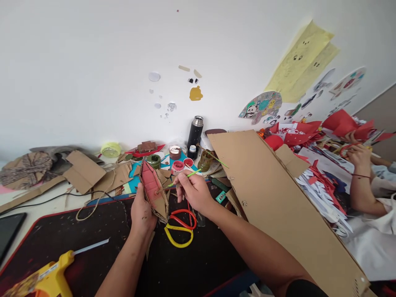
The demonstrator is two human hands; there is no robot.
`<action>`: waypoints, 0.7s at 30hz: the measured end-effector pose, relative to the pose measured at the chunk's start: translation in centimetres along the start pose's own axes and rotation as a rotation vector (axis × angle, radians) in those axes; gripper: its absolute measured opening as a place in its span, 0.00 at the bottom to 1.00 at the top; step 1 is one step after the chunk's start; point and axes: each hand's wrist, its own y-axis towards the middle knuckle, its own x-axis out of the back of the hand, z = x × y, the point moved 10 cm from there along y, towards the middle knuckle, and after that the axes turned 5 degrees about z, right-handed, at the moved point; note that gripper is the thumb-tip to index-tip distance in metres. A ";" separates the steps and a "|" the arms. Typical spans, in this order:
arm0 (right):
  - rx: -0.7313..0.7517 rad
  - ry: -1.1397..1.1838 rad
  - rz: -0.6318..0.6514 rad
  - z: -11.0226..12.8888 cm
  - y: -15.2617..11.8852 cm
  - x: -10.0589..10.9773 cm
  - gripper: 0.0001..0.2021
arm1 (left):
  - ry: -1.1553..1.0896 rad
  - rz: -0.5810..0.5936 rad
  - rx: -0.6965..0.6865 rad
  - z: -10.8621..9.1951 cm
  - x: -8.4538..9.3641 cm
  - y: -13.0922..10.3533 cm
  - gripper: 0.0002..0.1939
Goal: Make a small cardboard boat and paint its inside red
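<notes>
My left hand (142, 212) grips a small cardboard boat (151, 185) by its side, tilted up. Most of its inside is painted pinkish red; the end nearest me shows bare cardboard. Between the fingers of my right hand (193, 192) is a paintbrush (194, 172) with a green handle, its tip against the inside of the boat. Just below the boat lie scissors (181, 235) with one red and one yellow handle. Beyond my hands stand an open jar of red paint (177, 167), a green paint jar (154, 161) and a brown-rimmed jar of white (175, 152).
A yellow glue gun (52, 276) lies at front left on the black mat (102, 264). Cardboard scraps (85, 171) and twine cover the back left. A black flask (195, 134) stands by the wall. A large cardboard sheet (278, 194) slants along my right; another person's hand (359, 154) works beyond it.
</notes>
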 end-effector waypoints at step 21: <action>0.005 -0.081 -0.052 0.0 -0.9 -0.6 0.26 | -0.018 0.034 -0.035 -0.4 -0.2 0.2 0.22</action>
